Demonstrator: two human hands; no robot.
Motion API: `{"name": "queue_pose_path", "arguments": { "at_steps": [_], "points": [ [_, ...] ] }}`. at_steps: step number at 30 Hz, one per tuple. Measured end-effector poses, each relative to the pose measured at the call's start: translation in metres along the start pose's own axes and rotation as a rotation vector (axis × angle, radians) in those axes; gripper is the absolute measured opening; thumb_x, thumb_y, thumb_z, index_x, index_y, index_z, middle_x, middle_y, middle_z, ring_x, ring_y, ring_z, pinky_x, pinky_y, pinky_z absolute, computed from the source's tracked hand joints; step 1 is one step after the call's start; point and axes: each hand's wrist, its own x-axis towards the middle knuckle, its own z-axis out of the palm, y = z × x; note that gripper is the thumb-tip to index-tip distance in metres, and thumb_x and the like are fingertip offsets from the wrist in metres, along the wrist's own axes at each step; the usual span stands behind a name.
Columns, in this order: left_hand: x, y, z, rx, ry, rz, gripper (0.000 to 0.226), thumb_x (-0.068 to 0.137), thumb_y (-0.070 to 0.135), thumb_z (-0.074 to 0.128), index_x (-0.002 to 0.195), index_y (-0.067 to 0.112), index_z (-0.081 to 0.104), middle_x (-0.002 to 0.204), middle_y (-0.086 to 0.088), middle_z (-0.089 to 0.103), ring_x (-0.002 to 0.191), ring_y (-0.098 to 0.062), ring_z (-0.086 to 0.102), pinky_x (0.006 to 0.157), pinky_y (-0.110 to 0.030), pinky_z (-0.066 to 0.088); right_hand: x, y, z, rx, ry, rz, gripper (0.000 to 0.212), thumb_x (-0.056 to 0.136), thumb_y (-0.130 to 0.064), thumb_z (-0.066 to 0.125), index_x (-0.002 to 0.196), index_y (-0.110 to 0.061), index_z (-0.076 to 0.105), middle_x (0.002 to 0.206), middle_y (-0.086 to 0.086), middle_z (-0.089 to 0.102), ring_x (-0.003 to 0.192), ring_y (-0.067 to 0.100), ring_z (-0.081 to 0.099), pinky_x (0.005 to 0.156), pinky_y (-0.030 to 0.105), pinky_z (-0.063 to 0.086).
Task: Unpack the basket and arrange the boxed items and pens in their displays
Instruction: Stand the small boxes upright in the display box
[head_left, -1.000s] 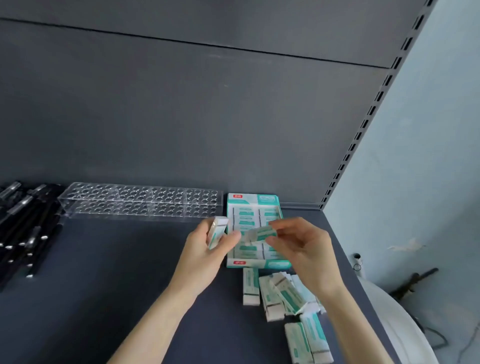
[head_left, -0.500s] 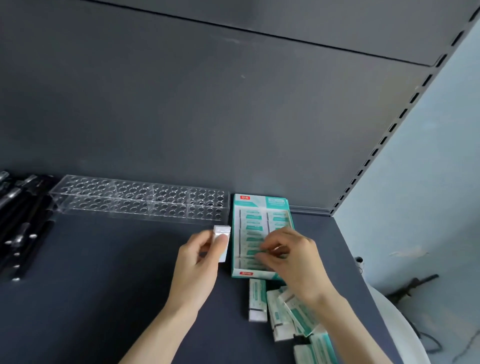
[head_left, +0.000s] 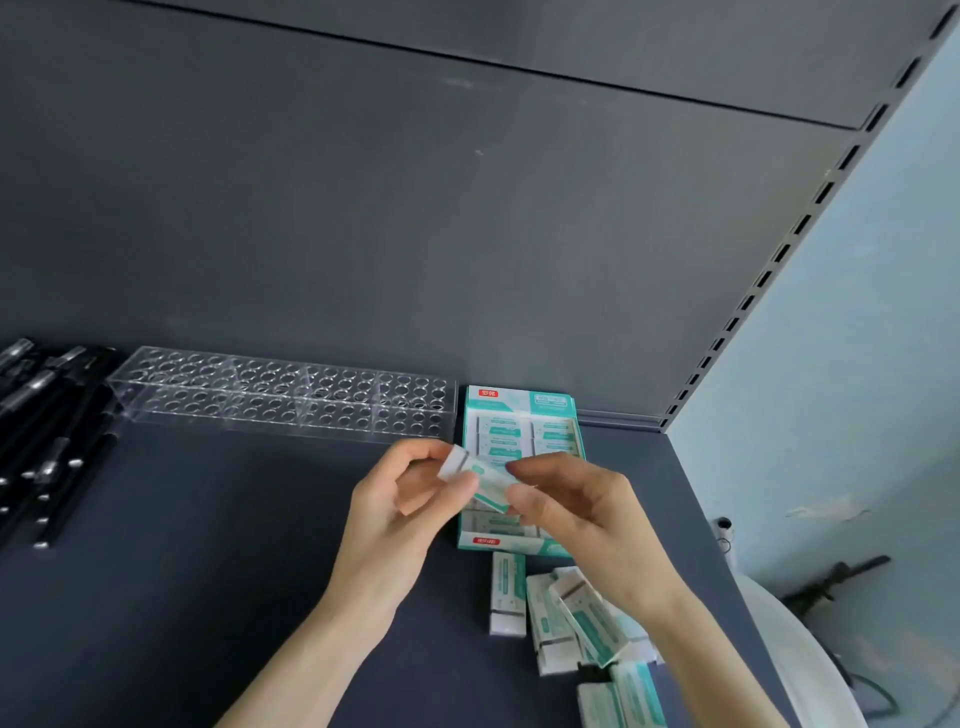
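A small white-and-teal boxed item is held between both hands just in front of the teal display box. My left hand pinches its white left end with thumb and fingers. My right hand pinches its right end. The display box stands on the dark shelf and holds several of the same small boxes in rows. More loose boxed items lie in a heap on the shelf below my right wrist. Black pens lie at the far left.
A clear acrylic pen holder with several round holes stands along the back wall, left of the display box. The shelf's right edge runs beside a slotted upright. A white round object sits below the shelf at the right.
My right hand lifted off the display box and came over to the small box in my left hand. Both hands now hold that box above the display box's front half.
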Motion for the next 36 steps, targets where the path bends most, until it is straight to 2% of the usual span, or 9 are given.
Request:
{"name": "queue_pose_path", "arguments": {
  "at_steps": [5,7,10,16,20,25,30,33,36],
  "points": [
    [-0.004,-0.005,0.004,0.119,-0.051,0.079,0.017,0.075,0.018,0.075,0.089,0.021,0.066,0.096,-0.004,0.072,0.091,-0.018,0.068,0.077,-0.025,0.053,-0.006,0.000,-0.004,0.152,0.005,-0.029,0.019,0.079,-0.024,0.066,0.089,-0.008,0.068,0.091,0.006,0.073,0.079,0.020,0.069,0.074,0.028,0.055],
    [-0.004,-0.009,0.003,0.320,-0.033,0.126,0.022,0.078,0.019,0.076,0.096,0.026,0.067,0.102,0.008,0.070,0.098,-0.010,0.063,0.084,-0.027,0.049,-0.010,0.004,-0.012,0.137,0.066,-0.033,0.009,0.080,-0.011,0.069,0.088,-0.008,0.068,0.090,0.003,0.073,0.083,0.016,0.069,0.074,0.023,0.053],
    [-0.004,-0.014,0.000,0.572,0.001,0.113,0.047,0.073,0.033,0.077,0.115,0.036,0.056,0.119,0.025,0.055,0.115,0.003,0.048,0.094,-0.013,0.036,-0.013,0.010,-0.030,-0.086,0.181,-0.068,0.019,0.078,0.003,0.070,0.085,-0.015,0.069,0.096,0.000,0.070,0.087,0.009,0.068,0.079,0.017,0.050],
    [-0.005,-0.017,0.002,0.734,-0.115,0.024,0.074,0.075,0.045,0.072,0.140,0.032,0.041,0.115,0.044,0.040,0.126,0.001,0.042,0.112,-0.039,0.029,-0.013,0.018,-0.037,-0.575,0.219,-0.135,0.017,0.075,0.001,0.074,0.085,-0.013,0.074,0.097,-0.012,0.067,0.092,0.009,0.062,0.084,-0.001,0.033],
    [-0.004,-0.018,0.001,0.725,-0.097,0.005,0.076,0.075,0.047,0.072,0.142,0.031,0.040,0.127,0.032,0.047,0.132,-0.010,0.040,0.112,-0.038,0.031,-0.008,0.021,-0.032,-0.682,0.219,-0.126,0.015,0.075,0.004,0.073,0.082,-0.009,0.075,0.094,-0.011,0.065,0.091,0.021,0.060,0.083,-0.004,0.027],
    [-0.004,-0.020,0.002,0.707,-0.079,0.029,0.075,0.075,0.043,0.073,0.141,0.029,0.042,0.130,0.022,0.054,0.128,-0.007,0.045,0.110,-0.038,0.033,-0.002,0.025,-0.029,-0.768,0.175,-0.119,0.014,0.079,0.001,0.069,0.084,-0.011,0.075,0.098,-0.011,0.066,0.090,0.011,0.050,0.080,0.016,0.040],
    [-0.004,-0.017,0.003,0.711,-0.058,0.032,0.073,0.074,0.042,0.074,0.139,0.028,0.044,0.129,0.021,0.054,0.127,-0.006,0.045,0.110,-0.039,0.033,0.002,0.029,-0.027,-0.779,0.133,-0.092,0.014,0.083,-0.005,0.067,0.090,-0.014,0.075,0.096,-0.015,0.056,0.094,0.010,0.044,0.075,0.000,0.030],
    [-0.005,-0.014,0.004,0.736,-0.068,0.046,0.067,0.075,0.041,0.075,0.135,0.031,0.047,0.128,0.024,0.050,0.124,-0.002,0.044,0.110,-0.038,0.032,-0.001,0.025,-0.029,-0.714,0.160,-0.094,0.014,0.084,-0.010,0.067,0.094,-0.017,0.075,0.103,-0.014,0.054,0.101,0.011,0.044,0.080,0.002,0.030],
    [-0.012,-0.013,0.005,0.729,-0.002,0.099,0.046,0.074,0.039,0.075,0.112,0.035,0.051,0.113,0.022,0.051,0.107,0.004,0.048,0.098,-0.022,0.037,-0.020,0.017,-0.031,-0.513,0.249,-0.139,0.012,0.080,-0.016,0.072,0.088,-0.025,0.073,0.097,-0.020,0.060,0.097,0.006,0.054,0.085,0.012,0.038]
  ]
}}
